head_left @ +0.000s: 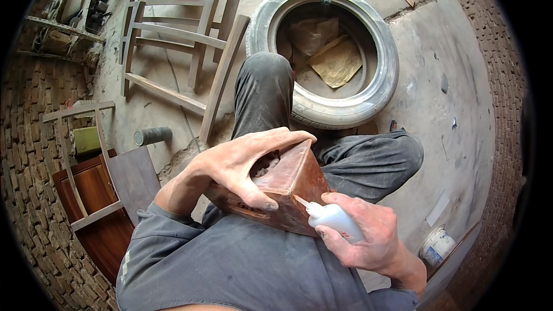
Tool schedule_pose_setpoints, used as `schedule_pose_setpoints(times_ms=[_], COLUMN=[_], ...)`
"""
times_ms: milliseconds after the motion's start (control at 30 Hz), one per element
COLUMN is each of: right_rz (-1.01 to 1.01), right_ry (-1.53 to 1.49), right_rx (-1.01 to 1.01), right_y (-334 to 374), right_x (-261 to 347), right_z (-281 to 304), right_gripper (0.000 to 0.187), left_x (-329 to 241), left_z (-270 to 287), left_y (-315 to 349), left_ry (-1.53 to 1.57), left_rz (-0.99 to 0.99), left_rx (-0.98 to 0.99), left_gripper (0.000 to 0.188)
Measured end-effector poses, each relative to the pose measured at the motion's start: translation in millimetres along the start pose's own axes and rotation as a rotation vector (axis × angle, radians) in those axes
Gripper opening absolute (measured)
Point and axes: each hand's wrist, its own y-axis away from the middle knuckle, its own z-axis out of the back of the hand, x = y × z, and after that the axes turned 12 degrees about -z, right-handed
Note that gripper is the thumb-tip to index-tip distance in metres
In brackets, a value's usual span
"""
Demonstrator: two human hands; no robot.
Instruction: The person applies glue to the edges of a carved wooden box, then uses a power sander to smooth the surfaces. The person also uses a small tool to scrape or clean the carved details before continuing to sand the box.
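A reddish-brown wooden box-like block (300,168) rests tilted in my lap, with a dark rough hollow in the face beneath my palm. My left hand (239,164) spans its top, thumb on the near side and fingers over the far edge, gripping it. In my right hand (368,233) is a small white squeeze bottle (337,222) with a thin nozzle. The nozzle tip touches or nearly touches the block's edge close to its front corner. Whether any liquid comes out is too small to tell.
Ahead lies a large tire (380,63) with paper and a bag inside. Wooden chair frames (167,95) stand at the left, near a dark cylinder (152,135) and a brown panel (106,236). A white bucket (438,246) sits at the right. Brick paving (34,178) borders the concrete floor.
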Motion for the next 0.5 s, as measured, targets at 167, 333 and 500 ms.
schedule_pose_setpoints(times_ms=[167,333,500], right_rz=[0.029,0.014,0.002], right_ry=[0.025,0.006,0.006], right_rx=[-0.006,-0.02,-0.021], right_y=[-1.9,-2.0,-3.8], right_x=[0.3,-0.3,2.7], right_z=[0.1,-1.0,-0.5], right_gripper=[0.051,0.052,0.052], left_x=[4.1,4.3,2.1], left_z=[1.5,2.4,1.6], left_y=[0.6,-0.2,-1.4], left_ry=[-0.022,0.005,0.014], left_rz=[-0.036,-0.037,-0.016], left_rx=[0.019,0.015,0.009], left_gripper=[0.118,0.117,0.117])
